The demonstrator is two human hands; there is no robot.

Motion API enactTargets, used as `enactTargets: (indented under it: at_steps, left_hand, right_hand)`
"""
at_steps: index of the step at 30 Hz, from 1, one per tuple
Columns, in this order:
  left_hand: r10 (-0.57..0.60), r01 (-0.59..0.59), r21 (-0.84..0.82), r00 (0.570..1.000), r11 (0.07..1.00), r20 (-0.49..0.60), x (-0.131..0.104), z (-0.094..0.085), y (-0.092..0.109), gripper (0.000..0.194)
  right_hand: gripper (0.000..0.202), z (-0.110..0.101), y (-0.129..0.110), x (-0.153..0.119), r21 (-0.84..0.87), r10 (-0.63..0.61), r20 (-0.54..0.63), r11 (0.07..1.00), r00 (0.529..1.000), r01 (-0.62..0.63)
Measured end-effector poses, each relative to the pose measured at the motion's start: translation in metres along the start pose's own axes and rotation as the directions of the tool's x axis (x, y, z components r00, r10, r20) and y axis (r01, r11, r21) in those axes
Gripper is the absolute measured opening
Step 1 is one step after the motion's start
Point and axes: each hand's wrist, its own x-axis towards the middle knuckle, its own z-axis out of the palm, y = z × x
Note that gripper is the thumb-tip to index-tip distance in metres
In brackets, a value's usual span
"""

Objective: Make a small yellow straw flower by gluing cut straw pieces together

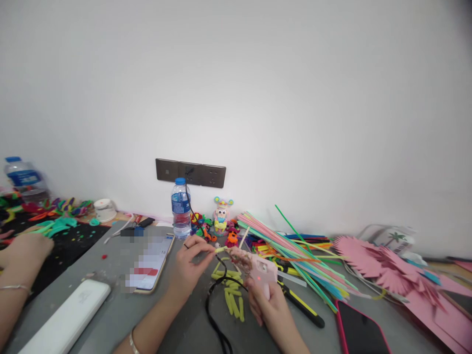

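My right hand [271, 305] is wrapped round the handle of a pink hot glue gun [264, 270]; a small red light glows on its side and its nozzle end looks stained. Between thumb and fingertips, my left hand [193, 263] pinches a short yellow-green fuzzy stick [220, 250], whose end is at the nozzle. Whether the two touch I cannot tell. Several similar yellow-green sticks [232, 295] lie on the grey table below, between my hands. A black cord [212, 314] loops across the table next to them.
A water bottle [180, 209], a colourful figurine [221, 216] and a bundle of pastel sticks [295, 250] stand or lie near the wall. A yellow-black cutter [302, 305], phones [359, 329] and pink paper [391, 265] are right. Another person's hand [27, 253] is left, near a white device [70, 317].
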Motion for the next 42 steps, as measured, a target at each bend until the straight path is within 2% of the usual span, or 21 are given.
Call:
enactTargets:
  at_steps: [9,17,20,27,34,36,38,42]
  left_hand:
    - [-0.078,0.078,-0.005,0.997,0.997,0.008,-0.002,0.001,-0.001,0.008]
    - [-0.071,0.071,-0.013,0.997,0.997,0.015,-0.002,0.001,-0.002,0.007]
    - [-0.069,0.069,-0.025,0.997,0.997,0.018,-0.001,0.001,-0.001,0.008]
    - [-0.080,0.081,-0.020,0.997,0.997,0.020,0.000,0.002,0.000,0.008]
    - [-0.151,0.152,-0.093,0.988,0.984,0.017,0.001,0.002,0.001,0.008]
    - [-0.189,0.198,-0.177,0.980,0.964,0.068,0.002,0.001,0.000,0.009]
    - [-0.218,0.258,-0.283,0.962,0.924,0.166,0.002,0.001,0.002,0.010]
    - [-0.236,0.400,-0.441,0.894,0.804,0.381,-0.001,0.002,0.015,0.012]
  right_hand:
    - [0.054,-0.001,0.000,0.002,0.054,0.000,-0.019,0.999,1.000,0.001]
    - [0.058,-0.002,-0.005,0.003,0.021,-0.007,-0.029,1.000,1.000,0.008]
    - [0.062,-0.005,-0.007,0.004,-0.005,-0.052,-0.035,0.999,0.998,0.052]
    - [0.050,-0.007,-0.006,0.004,0.215,-0.149,-0.139,0.961,0.979,0.176]
    - [0.041,-0.006,-0.012,0.004,0.323,-0.176,-0.146,0.922,0.973,0.215]
    - [0.040,-0.008,-0.019,0.007,0.310,-0.193,-0.143,0.923,0.971,0.229]
    - [0.038,-0.010,-0.030,0.010,0.302,-0.217,-0.154,0.919,0.964,0.255]
    - [0.027,-0.008,-0.062,0.013,0.312,-0.268,-0.104,0.906,0.958,0.288]
